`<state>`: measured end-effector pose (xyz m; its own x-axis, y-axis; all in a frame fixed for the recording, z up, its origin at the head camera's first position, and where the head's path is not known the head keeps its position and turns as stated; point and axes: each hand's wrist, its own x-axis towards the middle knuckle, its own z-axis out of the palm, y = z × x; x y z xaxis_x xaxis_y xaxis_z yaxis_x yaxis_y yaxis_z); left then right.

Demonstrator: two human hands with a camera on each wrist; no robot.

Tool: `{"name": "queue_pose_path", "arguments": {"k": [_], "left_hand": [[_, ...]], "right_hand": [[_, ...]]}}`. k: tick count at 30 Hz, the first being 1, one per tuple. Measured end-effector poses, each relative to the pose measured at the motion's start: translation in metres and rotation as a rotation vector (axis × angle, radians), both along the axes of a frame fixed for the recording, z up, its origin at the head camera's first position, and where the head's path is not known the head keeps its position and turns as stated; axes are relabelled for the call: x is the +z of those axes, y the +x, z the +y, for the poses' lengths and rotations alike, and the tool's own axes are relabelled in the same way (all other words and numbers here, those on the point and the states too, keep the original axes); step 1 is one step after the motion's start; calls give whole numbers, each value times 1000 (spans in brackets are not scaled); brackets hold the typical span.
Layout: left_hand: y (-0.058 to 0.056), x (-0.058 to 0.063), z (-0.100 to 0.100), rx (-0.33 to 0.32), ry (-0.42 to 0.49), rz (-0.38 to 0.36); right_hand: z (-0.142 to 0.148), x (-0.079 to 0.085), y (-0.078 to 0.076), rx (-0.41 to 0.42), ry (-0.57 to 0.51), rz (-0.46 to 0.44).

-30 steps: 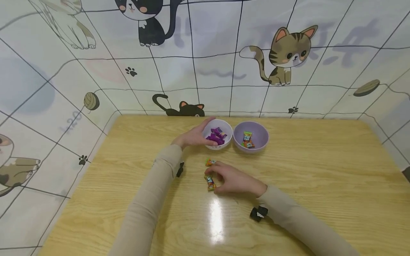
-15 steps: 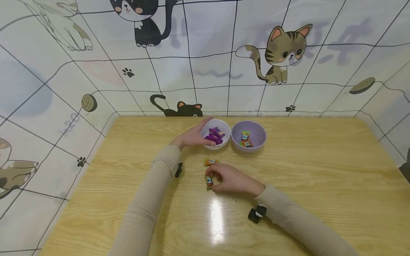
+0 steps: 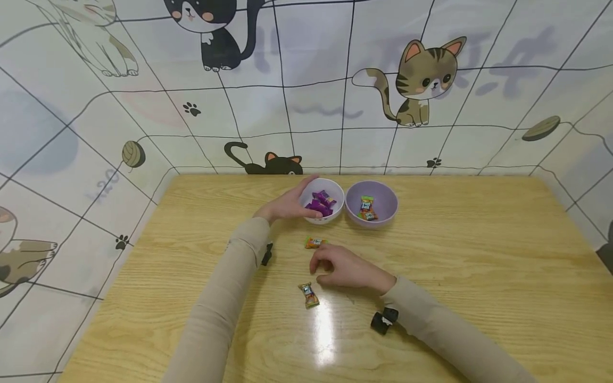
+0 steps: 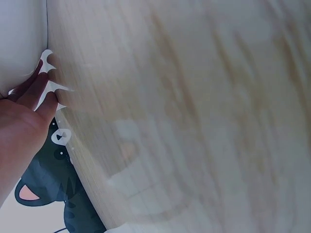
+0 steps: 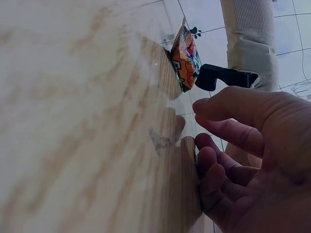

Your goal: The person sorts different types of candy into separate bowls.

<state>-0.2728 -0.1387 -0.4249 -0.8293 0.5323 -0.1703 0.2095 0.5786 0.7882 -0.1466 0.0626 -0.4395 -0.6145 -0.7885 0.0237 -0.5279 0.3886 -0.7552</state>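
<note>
My left hand (image 3: 287,205) spans the side of a white bowl (image 3: 322,184), its thumb along the front rim and the fingers behind. Purple-wrapped candies (image 3: 320,206) lie inside that bowl. In the left wrist view, the fingertips (image 4: 49,99) rest low against the bowl's wall (image 4: 22,43). My right hand (image 3: 349,268) rests on the table, fingers loosely curled, with nothing between thumb and fingers. Just left of its thumb lies a wrapped candy (image 3: 308,295), shown as an orange packet (image 5: 184,60) in the right wrist view. Another orange-and-green wrapped candy (image 3: 314,243) lies above the right hand's knuckles.
A light purple bowl (image 3: 387,202) stands beside the white one, with orange-and-green candies (image 3: 367,204) in it. Both stand on a wooden table (image 3: 460,250) near its back edge, before a wall sheet (image 3: 316,64) printed with cats.
The candy near the right thumb has slid toward the person and slightly left, out from between the right hand's fingers. The left hand has stayed on the white bowl.
</note>
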Motion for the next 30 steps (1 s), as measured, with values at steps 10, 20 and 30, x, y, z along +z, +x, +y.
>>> {"name": "queue_pose_path", "arguments": {"k": [10, 20, 30], "left_hand": [[-2, -1, 0, -12, 22, -6], [-1, -2, 0, -10, 30, -9], [-2, -2, 0, -8, 34, -10]], "right_hand": [[-7, 8, 10, 220, 34, 49], [-8, 3, 9, 206, 35, 18], [-3, 4, 7, 180, -24, -27]]}}
